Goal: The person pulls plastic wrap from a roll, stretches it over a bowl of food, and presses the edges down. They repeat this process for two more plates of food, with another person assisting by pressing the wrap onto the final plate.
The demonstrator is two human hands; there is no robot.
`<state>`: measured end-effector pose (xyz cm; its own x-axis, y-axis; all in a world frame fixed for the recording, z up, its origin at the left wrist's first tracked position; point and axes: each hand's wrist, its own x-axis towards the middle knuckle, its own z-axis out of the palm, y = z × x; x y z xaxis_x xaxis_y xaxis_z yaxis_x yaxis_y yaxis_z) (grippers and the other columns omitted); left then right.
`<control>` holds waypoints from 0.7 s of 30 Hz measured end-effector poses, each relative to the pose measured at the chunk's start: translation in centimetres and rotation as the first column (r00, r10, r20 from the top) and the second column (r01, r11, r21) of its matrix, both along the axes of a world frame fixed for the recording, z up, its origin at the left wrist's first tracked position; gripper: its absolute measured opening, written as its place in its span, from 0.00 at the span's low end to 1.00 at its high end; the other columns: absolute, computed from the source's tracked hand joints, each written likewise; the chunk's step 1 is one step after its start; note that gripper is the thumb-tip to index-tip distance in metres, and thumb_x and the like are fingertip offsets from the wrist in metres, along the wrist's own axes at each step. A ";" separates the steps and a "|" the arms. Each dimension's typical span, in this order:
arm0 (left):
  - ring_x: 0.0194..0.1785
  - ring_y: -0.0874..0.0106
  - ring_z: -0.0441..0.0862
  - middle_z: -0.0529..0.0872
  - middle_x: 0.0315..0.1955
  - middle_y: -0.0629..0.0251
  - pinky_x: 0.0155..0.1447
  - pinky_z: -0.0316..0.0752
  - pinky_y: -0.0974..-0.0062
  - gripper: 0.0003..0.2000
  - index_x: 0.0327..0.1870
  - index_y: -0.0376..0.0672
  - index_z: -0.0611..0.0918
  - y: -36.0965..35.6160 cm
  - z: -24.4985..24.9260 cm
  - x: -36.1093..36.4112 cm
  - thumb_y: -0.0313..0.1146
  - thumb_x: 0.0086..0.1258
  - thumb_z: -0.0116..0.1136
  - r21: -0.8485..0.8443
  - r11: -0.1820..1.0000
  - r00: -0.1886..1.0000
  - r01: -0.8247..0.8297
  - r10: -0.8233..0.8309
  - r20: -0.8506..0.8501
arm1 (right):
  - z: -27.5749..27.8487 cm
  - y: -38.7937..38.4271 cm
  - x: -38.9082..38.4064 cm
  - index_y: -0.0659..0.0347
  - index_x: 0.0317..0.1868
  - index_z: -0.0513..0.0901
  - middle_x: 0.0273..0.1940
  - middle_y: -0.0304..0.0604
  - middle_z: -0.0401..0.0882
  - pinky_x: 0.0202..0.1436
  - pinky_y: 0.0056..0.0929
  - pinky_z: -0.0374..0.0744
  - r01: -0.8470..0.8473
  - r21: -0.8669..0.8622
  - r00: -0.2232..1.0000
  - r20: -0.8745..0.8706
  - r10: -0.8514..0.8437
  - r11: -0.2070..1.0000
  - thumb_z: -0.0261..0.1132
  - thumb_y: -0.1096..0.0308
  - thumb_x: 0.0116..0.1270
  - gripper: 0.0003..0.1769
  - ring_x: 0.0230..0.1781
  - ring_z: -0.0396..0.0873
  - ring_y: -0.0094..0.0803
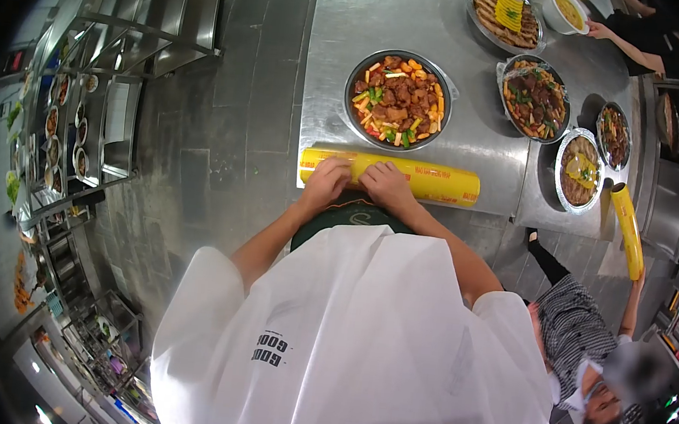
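A yellow roll of cling film [448,186] lies along the near edge of the steel table, red print on its surface. My left hand [328,180] rests on its left half, fingers curled onto the film. Close beside it, my right hand [387,184] has its fingers bent against the roll too. Both sets of fingertips press at the film surface; whether they pinch a loose edge is too small to tell. Just beyond the roll stands a round dish of braised meat and vegetables [399,99], with clear film around its rim.
More filled dishes stand to the right, including a sliced-meat platter [505,15] and a foil tray [580,171]. A co-worker's hand holds a white bowl [565,11]. Another person at right grips a second yellow roll [628,232]. Steel shelves [146,13] with dishes are at left.
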<state>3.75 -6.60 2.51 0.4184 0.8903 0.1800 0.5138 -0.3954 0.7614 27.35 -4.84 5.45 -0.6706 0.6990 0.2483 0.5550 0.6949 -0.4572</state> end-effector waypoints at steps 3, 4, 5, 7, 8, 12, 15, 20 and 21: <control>0.64 0.53 0.79 0.84 0.57 0.56 0.68 0.74 0.54 0.15 0.45 0.41 0.84 0.2 1.0 0.1 0.24 0.59 0.75 -0.021 1.000 1.000 0.002 -0.001 0.007 | 0.1 -0.1 -0.3 0.55 0.35 0.79 0.37 0.42 0.76 0.48 0.36 0.74 0.005 0.047 0.999 0.047 -0.007 0.999 0.64 0.64 0.66 0.05 0.44 0.77 0.38; 0.65 0.53 0.79 0.84 0.58 0.56 0.69 0.74 0.55 0.16 0.45 0.41 0.84 0.3 1.2 0.2 0.25 0.57 0.77 0.010 1.000 0.999 0.023 -0.023 -0.028 | 0.2 -0.1 -0.3 0.55 0.35 0.79 0.37 0.42 0.76 0.48 0.36 0.74 0.005 0.046 0.999 0.048 -0.007 0.999 0.64 0.64 0.66 0.05 0.44 0.77 0.38; 0.65 0.52 0.79 0.83 0.59 0.56 0.69 0.74 0.55 0.17 0.46 0.41 0.84 0.4 1.5 0.3 0.27 0.56 0.78 0.039 0.998 0.997 0.045 -0.042 -0.065 | 0.3 0.0 -0.4 0.56 0.36 0.79 0.38 0.42 0.76 0.48 0.36 0.73 0.020 0.047 0.997 0.075 -0.024 0.999 0.64 0.64 0.66 0.05 0.44 0.77 0.38; 0.65 0.51 0.79 0.83 0.59 0.55 0.69 0.74 0.55 0.16 0.45 0.41 0.84 0.6 1.7 0.4 0.27 0.56 0.77 0.046 0.998 0.996 0.048 -0.044 -0.072 | 0.0 -0.1 -0.5 0.57 0.37 0.79 0.38 0.43 0.76 0.48 0.36 0.73 0.033 0.052 0.994 0.101 -0.038 0.998 0.64 0.64 0.66 0.06 0.44 0.76 0.38; 0.64 0.50 0.78 0.82 0.59 0.54 0.68 0.74 0.55 0.16 0.45 0.41 0.84 0.7 1.8 0.4 0.26 0.56 0.76 0.053 0.997 0.996 0.053 -0.048 -0.079 | -0.3 -0.2 -0.5 0.57 0.37 0.79 0.38 0.43 0.76 0.48 0.36 0.73 0.030 0.033 0.997 0.069 -0.032 0.999 0.64 0.64 0.66 0.06 0.45 0.76 0.39; 0.64 0.51 0.79 0.82 0.59 0.55 0.68 0.74 0.55 0.14 0.45 0.42 0.85 1.0 1.4 0.3 0.28 0.58 0.74 0.093 0.991 0.991 0.094 -0.084 -0.107 | -0.2 -0.3 -0.2 0.59 0.39 0.80 0.39 0.45 0.77 0.51 0.39 0.75 0.014 -0.029 0.999 0.036 -0.013 0.999 0.63 0.64 0.67 0.07 0.45 0.76 0.41; 0.58 0.54 0.81 0.84 0.52 0.57 0.62 0.76 0.57 0.09 0.42 0.42 0.84 0.7 1.8 0.0 0.29 0.62 0.70 0.117 0.985 0.985 0.127 -0.111 -0.133 | -0.3 -0.4 -0.2 0.60 0.43 0.79 0.43 0.46 0.78 0.55 0.41 0.76 -0.011 -0.072 1.000 -0.016 0.010 0.997 0.64 0.65 0.69 0.08 0.48 0.77 0.43; 0.44 0.59 0.81 0.81 0.38 0.60 0.50 0.77 0.61 0.04 0.39 0.42 0.81 0.5 2.4 0.1 0.27 0.66 0.63 0.113 0.978 0.968 0.177 -0.152 -0.201 | 0.7 -0.6 -0.2 0.61 0.45 0.79 0.45 0.47 0.79 0.56 0.42 0.77 -0.001 -0.112 1.000 -0.024 -0.002 0.994 0.64 0.67 0.69 0.08 0.49 0.78 0.44; 0.44 0.59 0.81 0.81 0.38 0.60 0.50 0.77 0.61 0.04 0.39 0.42 0.81 0.6 2.7 0.0 0.27 0.66 0.63 0.113 0.977 0.967 0.180 -0.156 -0.200 | 1.2 -0.6 -0.1 0.60 0.46 0.79 0.45 0.47 0.79 0.56 0.42 0.76 0.007 -0.102 0.999 -0.036 -0.010 0.995 0.64 0.68 0.70 0.08 0.50 0.78 0.43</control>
<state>3.77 -5.98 5.21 0.5973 0.7787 0.1921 0.5608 -0.5767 0.5940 27.29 -5.41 6.65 -0.6564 0.7275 0.2000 0.5424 0.6393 -0.5451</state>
